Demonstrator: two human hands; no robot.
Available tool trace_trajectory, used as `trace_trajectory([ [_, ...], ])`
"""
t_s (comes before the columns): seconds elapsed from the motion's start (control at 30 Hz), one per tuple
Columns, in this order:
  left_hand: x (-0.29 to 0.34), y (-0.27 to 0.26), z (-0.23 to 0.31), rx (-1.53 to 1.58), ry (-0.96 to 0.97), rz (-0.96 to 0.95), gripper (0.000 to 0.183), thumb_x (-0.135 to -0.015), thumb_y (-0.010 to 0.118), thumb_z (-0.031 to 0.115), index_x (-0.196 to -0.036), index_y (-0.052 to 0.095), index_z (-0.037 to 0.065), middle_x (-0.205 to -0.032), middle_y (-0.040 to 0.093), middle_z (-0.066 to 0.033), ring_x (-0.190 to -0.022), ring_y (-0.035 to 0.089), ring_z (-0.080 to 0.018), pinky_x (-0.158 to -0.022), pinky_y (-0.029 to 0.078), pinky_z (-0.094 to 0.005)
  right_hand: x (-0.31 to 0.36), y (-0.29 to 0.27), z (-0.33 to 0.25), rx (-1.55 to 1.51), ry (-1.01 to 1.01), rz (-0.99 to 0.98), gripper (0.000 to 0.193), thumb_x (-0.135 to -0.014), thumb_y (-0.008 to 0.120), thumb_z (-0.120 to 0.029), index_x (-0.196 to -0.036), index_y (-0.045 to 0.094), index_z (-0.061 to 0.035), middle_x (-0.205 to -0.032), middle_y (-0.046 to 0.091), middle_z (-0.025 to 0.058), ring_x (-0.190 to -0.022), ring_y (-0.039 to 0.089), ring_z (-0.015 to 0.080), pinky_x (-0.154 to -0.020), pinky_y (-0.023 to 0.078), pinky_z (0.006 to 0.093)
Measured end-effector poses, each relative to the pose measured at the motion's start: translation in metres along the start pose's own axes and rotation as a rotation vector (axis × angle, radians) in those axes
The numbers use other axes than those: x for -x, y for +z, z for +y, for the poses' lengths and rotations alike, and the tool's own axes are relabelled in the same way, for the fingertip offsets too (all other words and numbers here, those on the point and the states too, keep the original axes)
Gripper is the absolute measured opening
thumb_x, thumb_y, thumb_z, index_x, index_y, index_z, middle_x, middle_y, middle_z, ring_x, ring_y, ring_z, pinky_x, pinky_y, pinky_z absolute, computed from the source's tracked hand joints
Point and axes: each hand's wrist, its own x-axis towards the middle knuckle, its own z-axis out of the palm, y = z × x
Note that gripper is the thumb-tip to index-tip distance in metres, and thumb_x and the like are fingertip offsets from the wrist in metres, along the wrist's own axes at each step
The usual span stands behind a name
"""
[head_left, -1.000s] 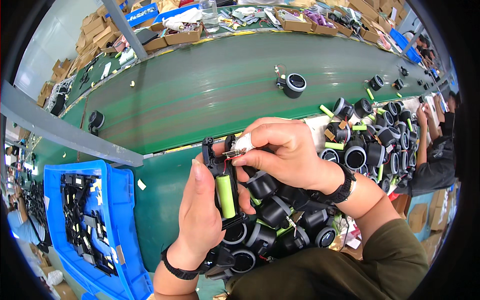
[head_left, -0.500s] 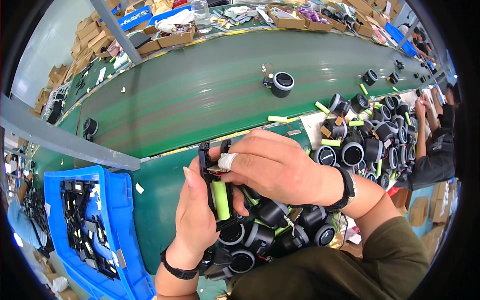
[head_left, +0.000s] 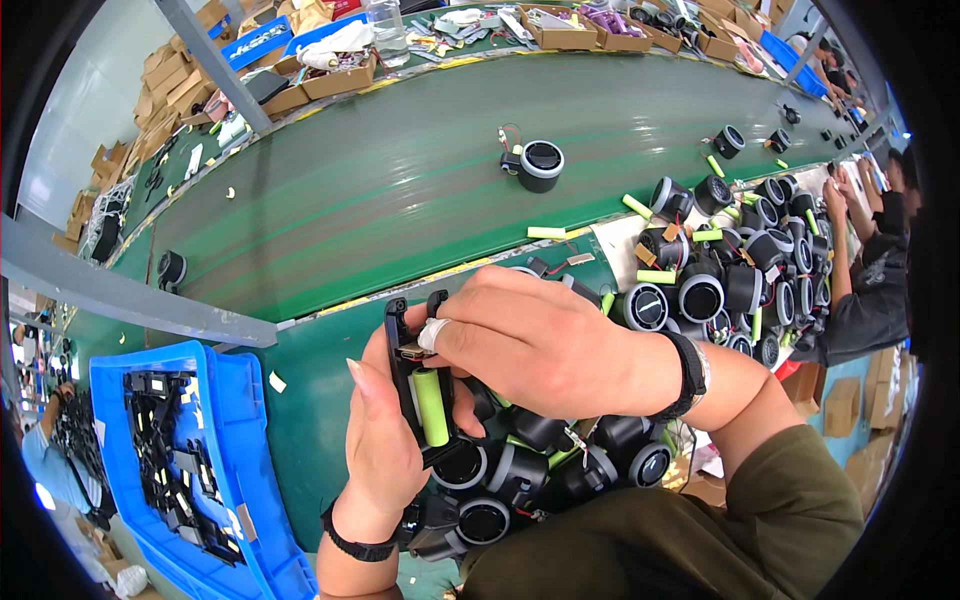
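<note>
My left hand [head_left: 385, 440] is wrapped round a narrow black plastic housing [head_left: 403, 385], held upright and slightly tilted. A yellow-green cylindrical battery [head_left: 431, 408] lies lengthwise in the housing. Above the battery sits a small circuit board [head_left: 413, 352] at the housing's upper part. My right hand [head_left: 545, 340] is closed there, its fingers pinched at the board; a white wrapping [head_left: 431, 335] covers one fingertip. The other right fingertips are hidden behind the hand. Under both hands lie several black round units with grey rims [head_left: 485, 520], some with green batteries.
At left stands a blue bin [head_left: 235, 450] holding black plastic parts [head_left: 165, 450]. A green conveyor belt [head_left: 380, 170] crosses ahead, carrying a round unit [head_left: 541, 166]. More units [head_left: 700, 297] are heaped at right, near a co-worker's arm [head_left: 838, 240]. A grey metal post [head_left: 130, 290] slants across the left.
The housing and both hands appear slightly further left, and the housing leans a little more. My grip looks the same. The surroundings have shifted slightly in view.
</note>
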Motion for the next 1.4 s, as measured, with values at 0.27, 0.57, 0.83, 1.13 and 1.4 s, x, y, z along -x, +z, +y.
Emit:
trace_trajectory([
  [0.27,0.003,0.006,0.001,0.066,0.046,0.044,0.076,-0.09,0.016,0.06,-0.126,0.032,-0.004,-0.079,0.054,-0.0124,-0.058,0.053,-0.0164,-0.053,0.045,-0.0263,0.0,0.005,-0.013,0.16,-0.001,0.068,0.025,-0.059,0.057,-0.009,-0.081,0.055,0.0041,-0.079,0.053,0.0081,-0.074,0.053,0.0197,-0.072,0.045,0.0273],
  [0.57,0.006,0.01,0.0,-0.041,0.074,0.08,0.077,-0.088,0.022,0.061,-0.129,0.027,-0.004,-0.083,0.053,-0.0088,-0.06,0.052,-0.0126,-0.055,0.044,-0.0242,-0.002,0.003,-0.016,0.215,-0.017,0.061,0.019,-0.061,0.056,-0.008,-0.077,0.055,0.0038,-0.072,0.048,0.0063,-0.069,0.05,0.0181,-0.068,0.044,0.0265],
  [0.83,0.009,0.009,0.002,-0.336,0.2,0.051,0.074,-0.09,0.03,0.055,-0.13,0.021,-0.007,-0.083,0.051,-0.0054,-0.064,0.047,-0.0084,-0.057,0.039,-0.0215,0.002,0.001,-0.02,0.199,-0.006,-0.008,0.038,-0.052,0.062,-0.016,-0.082,0.056,0.0055,-0.08,0.054,0.0142,-0.067,0.055,0.0245,-0.062,0.049,0.0315],
  [1.13,0.003,0.007,-0.001,-0.249,0.083,0.048,0.074,-0.089,0.023,0.059,-0.125,0.028,-0.006,-0.08,0.054,-0.0083,-0.061,0.052,-0.0122,-0.056,0.044,-0.0238,0.001,0.006,-0.001,0.149,-0.04,0.02,0.035,-0.055,0.06,-0.017,-0.083,0.057,0.0021,-0.078,0.052,0.003,-0.067,0.05,0.0163,-0.056,0.046,0.0256],
  [1.4,0.003,0.012,0.005,-0.024,-0.058,0.032,0.081,-0.086,0.014,0.066,-0.121,0.033,-0.004,-0.079,0.055,-0.0101,-0.053,0.055,-0.015,-0.052,0.046,-0.0242,0.009,0.007,0.007,0.235,-0.263,0.177,0.038,-0.054,0.058,-0.02,-0.088,0.057,-0.0027,-0.082,0.052,0.0045,-0.07,0.053,0.0168,-0.057,0.049,0.0273],
])
